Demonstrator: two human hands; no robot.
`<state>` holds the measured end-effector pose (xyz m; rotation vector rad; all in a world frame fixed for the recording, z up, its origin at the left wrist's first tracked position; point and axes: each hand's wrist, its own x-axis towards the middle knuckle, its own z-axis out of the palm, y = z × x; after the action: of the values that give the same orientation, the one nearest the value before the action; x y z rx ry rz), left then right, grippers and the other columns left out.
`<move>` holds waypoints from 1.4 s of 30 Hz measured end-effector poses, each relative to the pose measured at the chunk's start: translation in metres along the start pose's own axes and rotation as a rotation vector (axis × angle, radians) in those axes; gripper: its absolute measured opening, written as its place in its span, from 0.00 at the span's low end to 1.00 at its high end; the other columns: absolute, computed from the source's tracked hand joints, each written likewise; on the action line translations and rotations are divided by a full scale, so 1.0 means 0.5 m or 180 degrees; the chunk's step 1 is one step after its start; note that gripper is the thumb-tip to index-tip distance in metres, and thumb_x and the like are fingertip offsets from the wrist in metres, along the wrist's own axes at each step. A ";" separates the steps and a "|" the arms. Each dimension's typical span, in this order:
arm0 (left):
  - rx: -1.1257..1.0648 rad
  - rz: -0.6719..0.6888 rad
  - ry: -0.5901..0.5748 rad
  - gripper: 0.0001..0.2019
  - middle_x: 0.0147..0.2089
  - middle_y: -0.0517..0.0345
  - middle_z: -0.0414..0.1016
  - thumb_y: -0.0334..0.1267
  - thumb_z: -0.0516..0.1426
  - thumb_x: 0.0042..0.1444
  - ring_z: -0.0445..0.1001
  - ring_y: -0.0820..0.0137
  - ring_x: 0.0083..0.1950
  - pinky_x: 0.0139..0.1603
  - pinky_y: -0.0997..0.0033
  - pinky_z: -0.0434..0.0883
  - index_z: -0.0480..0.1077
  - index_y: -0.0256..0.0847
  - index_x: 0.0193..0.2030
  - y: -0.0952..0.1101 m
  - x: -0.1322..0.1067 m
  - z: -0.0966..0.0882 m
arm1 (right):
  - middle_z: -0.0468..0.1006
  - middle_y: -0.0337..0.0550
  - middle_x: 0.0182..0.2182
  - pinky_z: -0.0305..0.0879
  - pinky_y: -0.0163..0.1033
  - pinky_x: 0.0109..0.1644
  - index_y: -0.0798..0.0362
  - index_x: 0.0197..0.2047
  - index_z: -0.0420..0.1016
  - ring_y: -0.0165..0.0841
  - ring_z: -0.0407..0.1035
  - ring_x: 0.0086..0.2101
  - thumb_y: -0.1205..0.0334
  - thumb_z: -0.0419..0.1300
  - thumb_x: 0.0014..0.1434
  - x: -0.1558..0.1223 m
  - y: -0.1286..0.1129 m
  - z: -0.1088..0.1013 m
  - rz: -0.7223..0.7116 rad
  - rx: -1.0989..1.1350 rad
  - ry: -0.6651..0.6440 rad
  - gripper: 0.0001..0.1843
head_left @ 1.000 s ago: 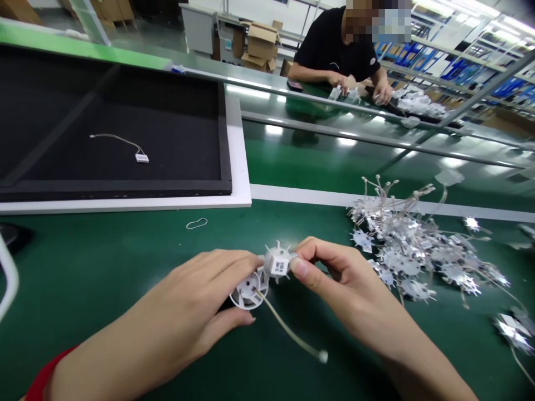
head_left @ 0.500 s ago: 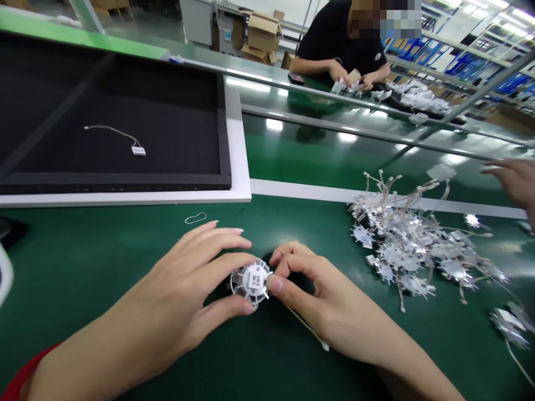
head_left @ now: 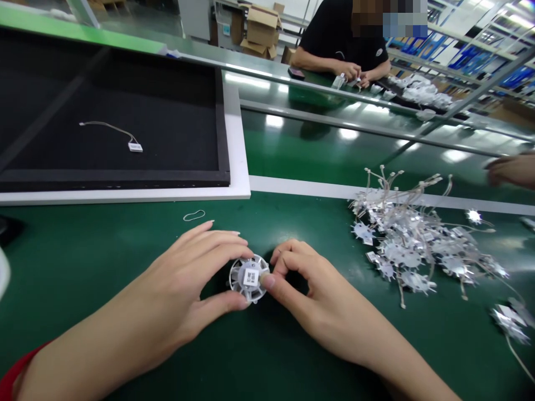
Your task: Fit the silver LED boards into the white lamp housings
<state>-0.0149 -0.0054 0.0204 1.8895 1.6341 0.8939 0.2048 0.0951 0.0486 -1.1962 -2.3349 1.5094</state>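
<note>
A green desk [head_left: 104, 262] on a factory line is taking up most of the view, with cardboard boxes [head_left: 261, 28] and shelving sitting way at the back. Both hands are working on one round white part [head_left: 249, 277] with a little QR label on its face. The left hand [head_left: 179, 301] is pinching it, thumb at the near edge and index finger over the far edge, with the other fingers [head_left: 209, 236] spreading loose beyond it. The right hand [head_left: 313, 301] is closing narrow on the part's right edge, thumb tip and curled index finger touching the rim. So the part is sitting right between the two sets of fingertips, low over the desk; can't tell if it's actually resting on it.

Just beyond the left fingers a thin elastic loop [head_left: 194, 215] is lying flat. Well off to the right of the right fingers, a heap of silvery star-shaped parts [head_left: 413, 245] with wires is sprawling. Far beyond the left fingers a black tray [head_left: 167, 100] is holding one small wired connector [head_left: 134, 147]. Across the line a person in a black shirt [head_left: 334, 39] is handling small bits, and somebody else's hand [head_left: 510, 169] is poking in at the right edge.
</note>
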 end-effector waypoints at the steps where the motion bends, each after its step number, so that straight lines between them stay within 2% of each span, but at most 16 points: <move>1: -0.0036 -0.0024 -0.0033 0.18 0.64 0.63 0.81 0.63 0.57 0.73 0.77 0.57 0.68 0.84 0.52 0.54 0.77 0.59 0.58 -0.001 0.001 -0.002 | 0.73 0.42 0.43 0.58 0.48 0.50 0.50 0.32 0.67 0.40 0.67 0.44 0.55 0.60 0.74 0.000 -0.001 0.000 0.0006 -0.0013 -0.0007 0.16; 4: -0.0071 -0.0053 -0.0145 0.16 0.63 0.64 0.81 0.61 0.59 0.73 0.77 0.57 0.68 0.84 0.49 0.54 0.76 0.60 0.59 -0.004 0.004 -0.010 | 0.73 0.42 0.43 0.58 0.48 0.50 0.50 0.32 0.67 0.40 0.67 0.44 0.55 0.60 0.74 -0.003 -0.003 0.001 -0.0008 -0.0034 -0.0033 0.17; 9: 0.0045 0.0161 -0.0430 0.15 0.63 0.63 0.81 0.51 0.62 0.73 0.76 0.55 0.69 0.84 0.42 0.55 0.72 0.60 0.64 -0.012 0.008 -0.021 | 0.73 0.42 0.42 0.58 0.49 0.50 0.49 0.33 0.65 0.41 0.67 0.43 0.56 0.58 0.74 -0.007 -0.003 0.002 -0.0036 -0.0098 -0.0025 0.16; 13: 0.0153 0.0246 -0.0456 0.15 0.63 0.63 0.80 0.52 0.60 0.75 0.77 0.54 0.69 0.82 0.37 0.58 0.68 0.61 0.65 -0.017 0.010 -0.020 | 0.73 0.42 0.42 0.59 0.50 0.51 0.49 0.33 0.65 0.42 0.67 0.43 0.55 0.58 0.74 -0.009 -0.004 0.003 -0.0003 -0.0177 -0.0056 0.16; 19: 0.0554 0.0455 -0.0487 0.15 0.64 0.65 0.80 0.53 0.54 0.79 0.78 0.61 0.68 0.80 0.41 0.65 0.63 0.63 0.68 -0.019 0.006 -0.019 | 0.74 0.41 0.41 0.60 0.49 0.50 0.50 0.32 0.65 0.40 0.68 0.43 0.59 0.58 0.75 -0.006 -0.005 0.005 -0.0014 -0.0313 -0.0051 0.16; 24: 0.0766 0.0474 -0.0421 0.21 0.72 0.63 0.75 0.57 0.50 0.80 0.74 0.60 0.73 0.79 0.43 0.67 0.57 0.62 0.73 -0.009 0.005 -0.013 | 0.79 0.37 0.41 0.61 0.47 0.51 0.49 0.35 0.71 0.39 0.71 0.44 0.59 0.61 0.75 -0.013 -0.003 -0.007 -0.0098 -0.0407 -0.0068 0.13; 28: 0.0804 0.0590 -0.0539 0.17 0.68 0.67 0.78 0.53 0.46 0.82 0.76 0.63 0.71 0.79 0.46 0.69 0.56 0.62 0.72 -0.002 0.006 -0.006 | 0.82 0.32 0.33 0.60 0.41 0.41 0.46 0.37 0.78 0.36 0.73 0.36 0.65 0.66 0.71 -0.022 0.001 -0.022 -0.0299 -0.0745 -0.0055 0.08; 31: 0.0835 0.0610 -0.0535 0.16 0.66 0.65 0.79 0.53 0.48 0.81 0.78 0.61 0.69 0.78 0.42 0.69 0.58 0.60 0.71 -0.003 0.006 -0.005 | 0.84 0.31 0.30 0.59 0.39 0.35 0.46 0.38 0.81 0.36 0.74 0.31 0.69 0.67 0.68 -0.023 0.008 -0.025 -0.0612 -0.1085 0.0172 0.08; 35: 0.0881 0.0611 -0.0534 0.14 0.63 0.62 0.80 0.52 0.50 0.80 0.79 0.60 0.67 0.76 0.37 0.71 0.60 0.59 0.68 -0.005 0.006 -0.007 | 0.84 0.35 0.29 0.61 0.39 0.36 0.50 0.41 0.85 0.34 0.72 0.27 0.74 0.66 0.67 -0.022 0.019 -0.021 -0.1338 -0.1628 0.0538 0.09; 38: 0.0872 0.0587 -0.0451 0.14 0.60 0.61 0.80 0.54 0.49 0.80 0.81 0.59 0.64 0.74 0.34 0.72 0.61 0.59 0.66 -0.005 0.012 -0.006 | 0.79 0.36 0.26 0.59 0.41 0.36 0.55 0.43 0.86 0.33 0.67 0.24 0.77 0.60 0.69 -0.022 0.022 -0.018 -0.1818 -0.1993 0.0811 0.13; 42: 0.0912 0.0585 -0.0428 0.14 0.59 0.60 0.80 0.53 0.51 0.80 0.82 0.59 0.62 0.74 0.35 0.71 0.61 0.57 0.66 -0.003 0.019 -0.005 | 0.72 0.37 0.23 0.56 0.43 0.36 0.59 0.40 0.86 0.34 0.63 0.24 0.80 0.52 0.69 -0.021 0.022 -0.016 -0.2312 -0.2500 0.1099 0.21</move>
<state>-0.0172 0.0043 0.0224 2.2717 1.5946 0.6101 0.2222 0.0960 0.0468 -0.4798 -2.6948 0.1406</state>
